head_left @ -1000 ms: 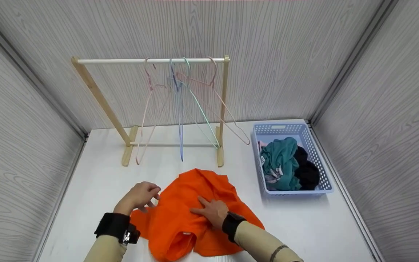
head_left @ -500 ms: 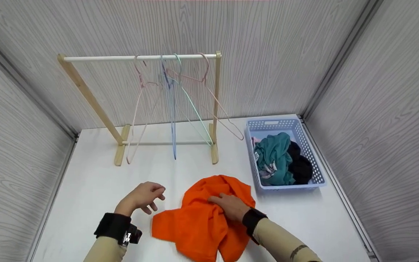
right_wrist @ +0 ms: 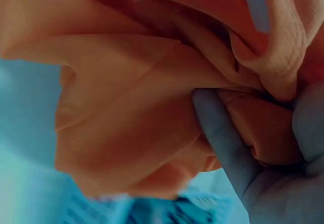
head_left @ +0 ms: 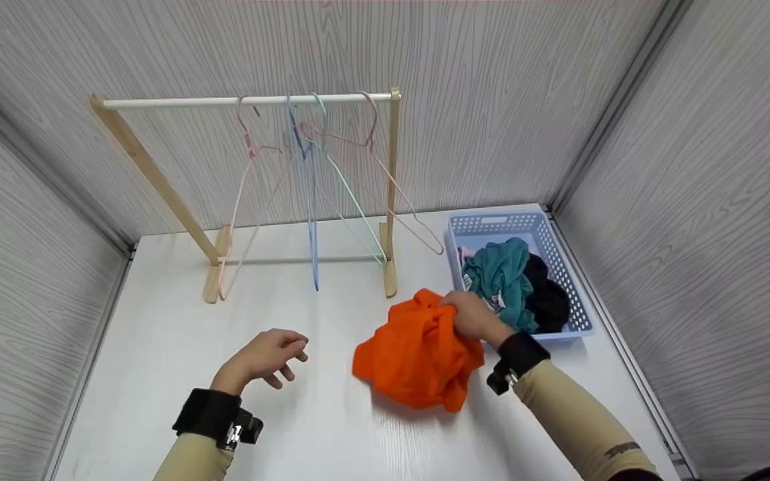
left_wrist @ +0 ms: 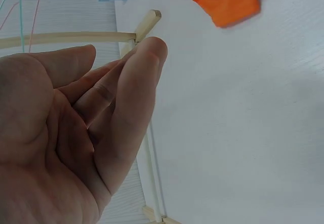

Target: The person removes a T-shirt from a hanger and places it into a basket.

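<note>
Bunching soft crumpled orange cloth (head_left: 418, 357) in right hand (head_left: 472, 315); left hand (head_left: 261, 357) slack, empty.

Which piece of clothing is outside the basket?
The orange garment, bunched in the right hand above the table; the teal garment and black garment lie inside the basket.

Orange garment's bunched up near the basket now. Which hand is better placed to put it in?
Probably the right hand: it grips the bunched orange garment beside the blue basket. The left hand hangs open over the table, apart from both.
</note>
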